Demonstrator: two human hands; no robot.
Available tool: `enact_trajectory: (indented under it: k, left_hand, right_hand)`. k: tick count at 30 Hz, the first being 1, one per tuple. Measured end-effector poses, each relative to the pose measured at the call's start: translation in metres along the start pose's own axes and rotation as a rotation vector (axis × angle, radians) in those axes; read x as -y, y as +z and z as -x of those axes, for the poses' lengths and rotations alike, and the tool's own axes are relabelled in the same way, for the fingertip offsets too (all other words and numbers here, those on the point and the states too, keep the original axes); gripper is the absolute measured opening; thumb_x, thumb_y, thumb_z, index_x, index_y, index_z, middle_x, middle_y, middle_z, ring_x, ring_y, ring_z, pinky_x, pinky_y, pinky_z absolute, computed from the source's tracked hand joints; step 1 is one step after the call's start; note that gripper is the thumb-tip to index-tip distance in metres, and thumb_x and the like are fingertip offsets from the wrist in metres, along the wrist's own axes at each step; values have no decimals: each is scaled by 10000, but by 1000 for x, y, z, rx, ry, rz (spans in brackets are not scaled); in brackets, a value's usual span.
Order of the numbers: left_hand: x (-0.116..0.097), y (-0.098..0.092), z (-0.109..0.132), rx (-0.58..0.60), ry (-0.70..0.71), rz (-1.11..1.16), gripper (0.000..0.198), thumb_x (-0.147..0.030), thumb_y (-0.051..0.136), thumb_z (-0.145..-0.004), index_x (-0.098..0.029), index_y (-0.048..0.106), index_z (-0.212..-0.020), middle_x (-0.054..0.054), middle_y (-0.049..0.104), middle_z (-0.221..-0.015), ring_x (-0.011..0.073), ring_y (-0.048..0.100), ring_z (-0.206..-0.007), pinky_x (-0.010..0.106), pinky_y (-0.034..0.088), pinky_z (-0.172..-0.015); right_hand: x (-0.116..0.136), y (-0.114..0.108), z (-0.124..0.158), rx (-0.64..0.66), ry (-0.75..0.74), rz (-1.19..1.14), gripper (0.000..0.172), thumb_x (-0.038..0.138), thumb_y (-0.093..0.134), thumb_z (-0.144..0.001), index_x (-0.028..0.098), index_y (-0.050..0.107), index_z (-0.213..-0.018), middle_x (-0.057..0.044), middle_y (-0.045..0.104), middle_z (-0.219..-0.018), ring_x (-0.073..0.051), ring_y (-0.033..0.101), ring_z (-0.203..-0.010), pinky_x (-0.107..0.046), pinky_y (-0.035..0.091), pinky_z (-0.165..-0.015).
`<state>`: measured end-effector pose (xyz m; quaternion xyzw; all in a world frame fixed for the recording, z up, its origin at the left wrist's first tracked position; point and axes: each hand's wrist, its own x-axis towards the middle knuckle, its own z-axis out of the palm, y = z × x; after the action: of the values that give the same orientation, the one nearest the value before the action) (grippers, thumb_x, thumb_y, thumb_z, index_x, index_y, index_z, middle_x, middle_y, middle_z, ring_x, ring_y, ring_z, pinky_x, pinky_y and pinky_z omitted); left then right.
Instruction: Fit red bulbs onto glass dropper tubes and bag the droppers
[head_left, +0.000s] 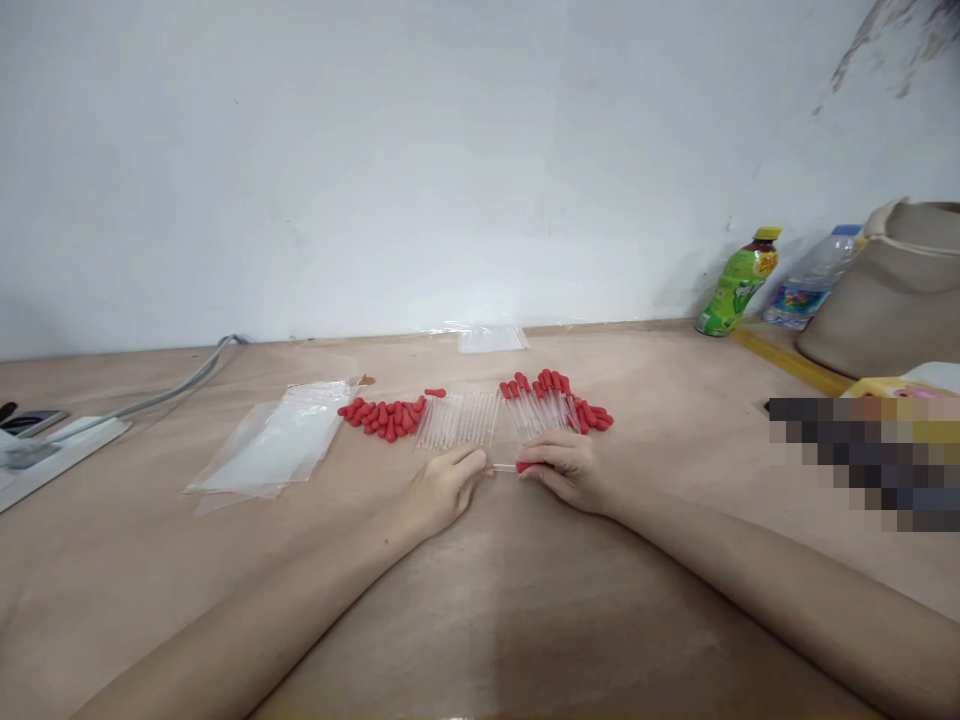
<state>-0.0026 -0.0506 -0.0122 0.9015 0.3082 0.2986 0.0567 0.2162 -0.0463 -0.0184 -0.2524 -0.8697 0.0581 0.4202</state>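
Left hand (454,485) curled nearly closed, fingertips pinching one end of a thin clear tube (505,467); right hand (566,468) also closed down, thumb and fingers around the red bulb (523,467) at the tube's other end. Tube lies level between the hands, low over the desk (480,610), middle bare; gripping both ends probably keeps something so slim straight and in line with the bulb. Whether the bulb is fully seated, can't tell (fingers cover most of it). Just beyond the left hand, bare tubes (457,420) lie side by side, likely so single ones lift off easily. Loose bulbs (384,418) are heaped left of them, one stray bulb (435,392) just above the row. Beyond the right hand, tubes with red ends (541,400) lie fanned, bulbs pointing away, apparently grouped apart from the bare ones so the two don't mix. More red bulbs (595,416) at their right edge; attached or loose, unclear. Clear plastic bags (292,440) lie flat and overlapping further left, presumably there to leave the middle free for both hands.
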Motion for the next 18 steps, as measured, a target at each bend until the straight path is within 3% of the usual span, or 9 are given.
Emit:
enact_trajectory:
  k: [12,18]
  left_hand:
    - [-5,4,-2,68,78,-361,203,-119,326,-867,-170,517,-818,42,555,-817,151,503,-757,254,420,-693]
    - [0,2,-6,-2,10,-234,168,-158,358,-879,-163,523,-908,51,571,-870,141,535,-784,245,442,-706]
  right_hand:
    - [-7,10,5,16,-53,203,117,231,490,-818,188,597,-836,-47,610,-712,-157,537,-671,-288,439,-602]
    - [-5,-2,-2,-13,25,113,111,237,497,-816,196,592,-855,-43,604,-725,-142,545,-663,-259,439,-579]
